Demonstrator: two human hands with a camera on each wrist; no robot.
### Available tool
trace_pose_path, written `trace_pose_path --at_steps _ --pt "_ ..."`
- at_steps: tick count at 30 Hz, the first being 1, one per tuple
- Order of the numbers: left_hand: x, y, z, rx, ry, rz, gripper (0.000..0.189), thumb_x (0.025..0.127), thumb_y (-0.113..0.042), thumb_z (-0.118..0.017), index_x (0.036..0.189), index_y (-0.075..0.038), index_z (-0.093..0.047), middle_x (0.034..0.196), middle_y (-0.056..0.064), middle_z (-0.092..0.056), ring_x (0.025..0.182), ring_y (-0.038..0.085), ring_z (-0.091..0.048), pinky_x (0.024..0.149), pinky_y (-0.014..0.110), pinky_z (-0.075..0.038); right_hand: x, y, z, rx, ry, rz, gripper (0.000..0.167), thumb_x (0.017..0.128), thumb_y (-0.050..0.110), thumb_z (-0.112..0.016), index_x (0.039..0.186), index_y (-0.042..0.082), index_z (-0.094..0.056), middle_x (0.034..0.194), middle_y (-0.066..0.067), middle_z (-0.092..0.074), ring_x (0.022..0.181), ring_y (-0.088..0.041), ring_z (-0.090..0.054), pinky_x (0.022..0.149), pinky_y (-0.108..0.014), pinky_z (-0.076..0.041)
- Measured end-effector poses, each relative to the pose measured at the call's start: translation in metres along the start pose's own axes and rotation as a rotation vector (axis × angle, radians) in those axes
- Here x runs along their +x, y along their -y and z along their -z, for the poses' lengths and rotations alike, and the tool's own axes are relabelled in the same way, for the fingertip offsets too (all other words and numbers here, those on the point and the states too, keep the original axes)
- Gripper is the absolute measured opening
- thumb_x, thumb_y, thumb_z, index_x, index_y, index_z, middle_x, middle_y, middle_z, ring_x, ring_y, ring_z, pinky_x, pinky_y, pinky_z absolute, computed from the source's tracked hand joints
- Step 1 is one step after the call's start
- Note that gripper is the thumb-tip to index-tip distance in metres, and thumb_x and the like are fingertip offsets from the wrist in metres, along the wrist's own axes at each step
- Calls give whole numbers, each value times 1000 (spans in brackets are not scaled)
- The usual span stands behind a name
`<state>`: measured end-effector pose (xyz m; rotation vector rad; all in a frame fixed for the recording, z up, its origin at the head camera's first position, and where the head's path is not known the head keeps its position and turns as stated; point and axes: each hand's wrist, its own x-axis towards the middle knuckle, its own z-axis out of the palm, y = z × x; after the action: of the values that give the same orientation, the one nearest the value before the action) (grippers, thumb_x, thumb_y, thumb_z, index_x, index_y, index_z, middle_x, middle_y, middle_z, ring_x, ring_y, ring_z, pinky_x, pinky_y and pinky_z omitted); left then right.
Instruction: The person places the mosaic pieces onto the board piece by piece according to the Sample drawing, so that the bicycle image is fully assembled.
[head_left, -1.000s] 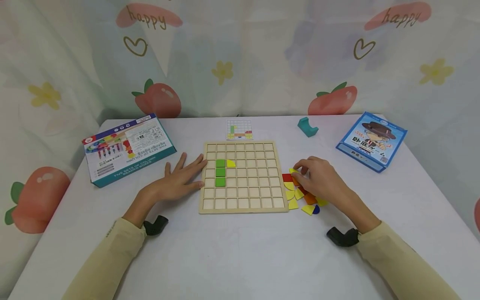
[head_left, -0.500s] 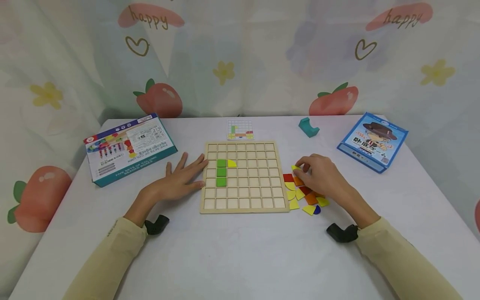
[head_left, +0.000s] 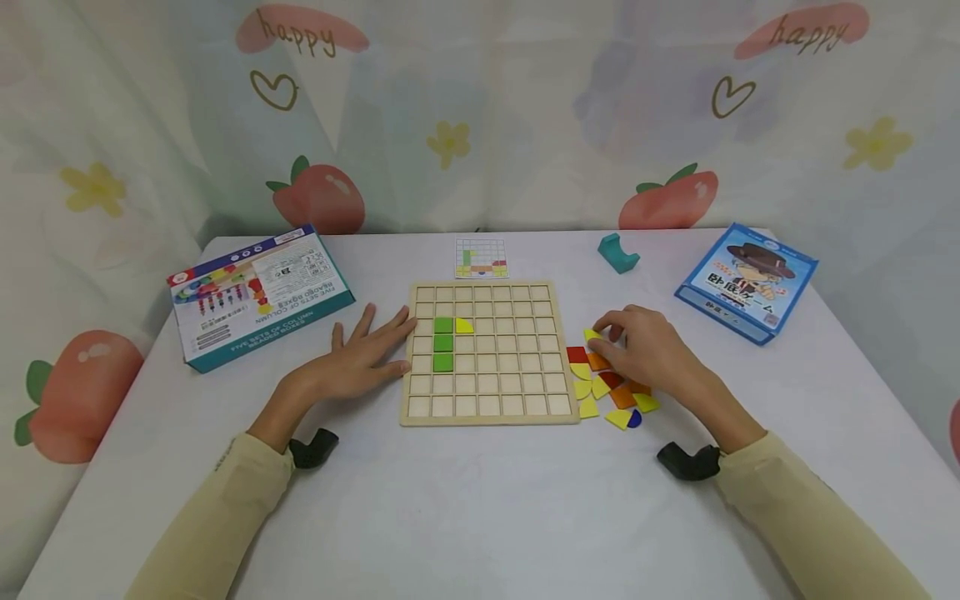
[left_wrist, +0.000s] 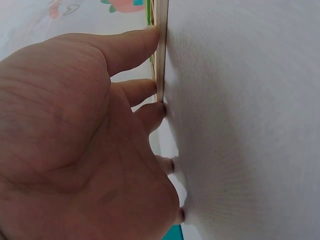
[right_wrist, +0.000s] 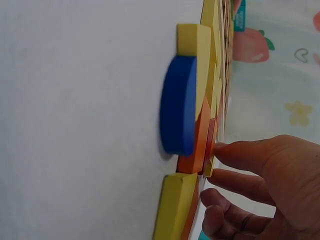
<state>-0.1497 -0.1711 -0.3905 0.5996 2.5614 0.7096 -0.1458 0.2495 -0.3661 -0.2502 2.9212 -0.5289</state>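
Observation:
In the head view a wooden grid board point(head_left: 498, 362) lies mid-table. Set in its cells are several green squares point(head_left: 443, 342) and one yellow quarter-round block point(head_left: 464, 326). My left hand point(head_left: 352, 358) is spread at the board's left side; in the left wrist view its thumb and nearest fingertips touch the wooden edge. Right of the board, my right hand point(head_left: 647, 350) pinches a yellow block point(head_left: 592, 334) between thumb and forefinger at the far end of a loose pile. That pile holds yellow, red, orange point(head_left: 622, 397) and blue point(right_wrist: 178, 105) blocks. My fingers partly hide the pinched block.
A pattern card point(head_left: 482, 258) lies beyond the board. A teal curved piece point(head_left: 618, 253) is at the back right. Boxes stand at either side: a printed one point(head_left: 258, 296) left, a blue one point(head_left: 747, 283) right. A patterned curtain hangs behind the table.
My right hand has shifted slightly away from me and to the right, the yellow block at its fingertips moving a little with it. My left hand stays at the board's edge.

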Motion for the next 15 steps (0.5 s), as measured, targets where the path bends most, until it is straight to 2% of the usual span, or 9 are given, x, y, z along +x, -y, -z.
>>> trace_pose_path --at_steps 15 --pt "0 0 0 -3 -1 -3 74 110 -40 -53 172 -22 -18 182 6 -4 164 44 23 117 82 21 5 -3 -1 10 10 7 39 99 30 -75 130 6 -72 110 -19 -68 95 -29 -60 67 -28 -55"
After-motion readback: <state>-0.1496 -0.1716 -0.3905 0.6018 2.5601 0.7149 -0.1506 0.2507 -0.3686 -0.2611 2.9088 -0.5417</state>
